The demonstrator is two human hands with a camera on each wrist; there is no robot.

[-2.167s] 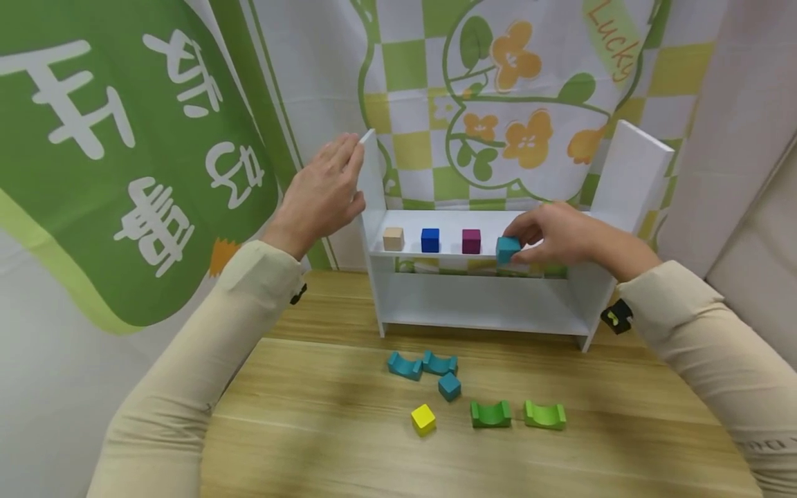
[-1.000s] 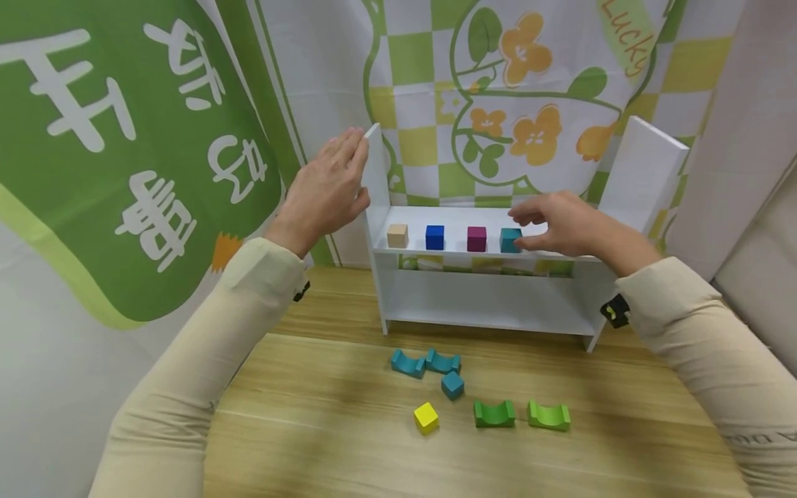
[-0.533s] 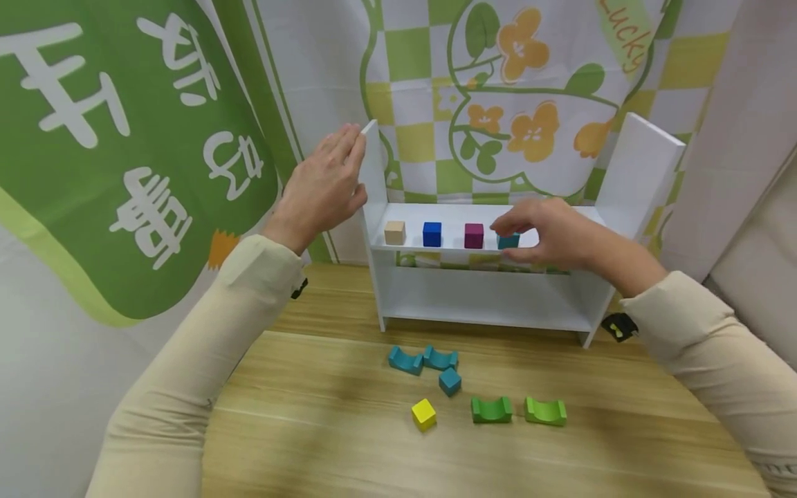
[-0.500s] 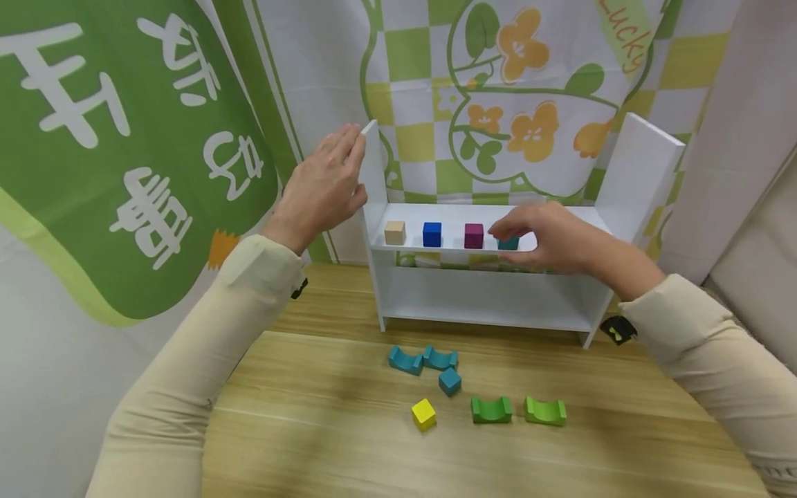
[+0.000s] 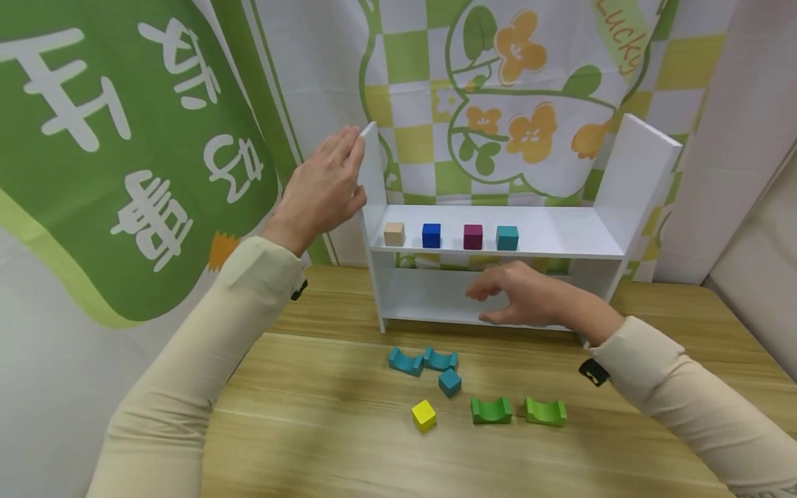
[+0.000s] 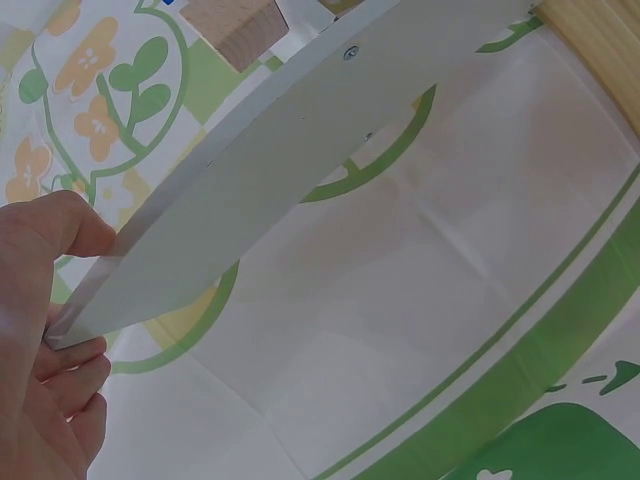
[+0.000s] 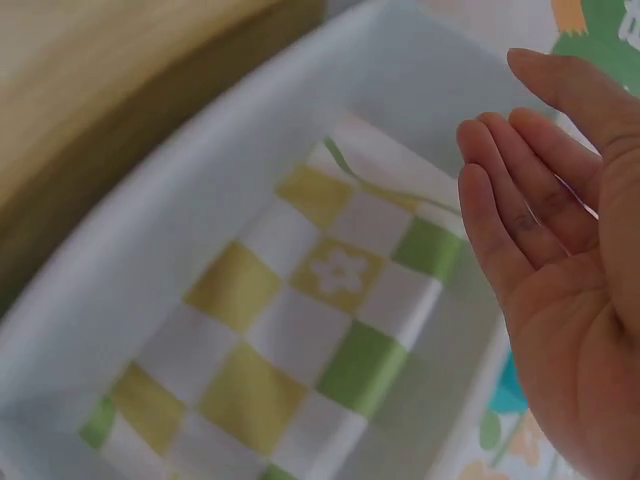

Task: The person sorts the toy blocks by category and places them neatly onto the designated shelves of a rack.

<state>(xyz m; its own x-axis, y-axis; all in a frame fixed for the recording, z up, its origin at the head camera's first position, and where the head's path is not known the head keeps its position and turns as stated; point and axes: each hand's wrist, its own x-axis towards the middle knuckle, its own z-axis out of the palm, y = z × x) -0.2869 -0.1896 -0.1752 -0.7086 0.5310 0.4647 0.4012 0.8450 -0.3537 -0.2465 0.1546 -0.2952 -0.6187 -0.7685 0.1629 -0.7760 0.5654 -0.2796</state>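
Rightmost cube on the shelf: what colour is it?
The cube is teal, clearest in the head view.

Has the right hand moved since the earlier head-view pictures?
Yes, downward: the right hand was at the teal cube and now shows below it, against the lower shelf.

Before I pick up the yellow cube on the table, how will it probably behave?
The yellow cube should be stiff, judging by its crisp edges. It probably won't roll, given its flat faces. Smaller than the right hand, it's likely light.
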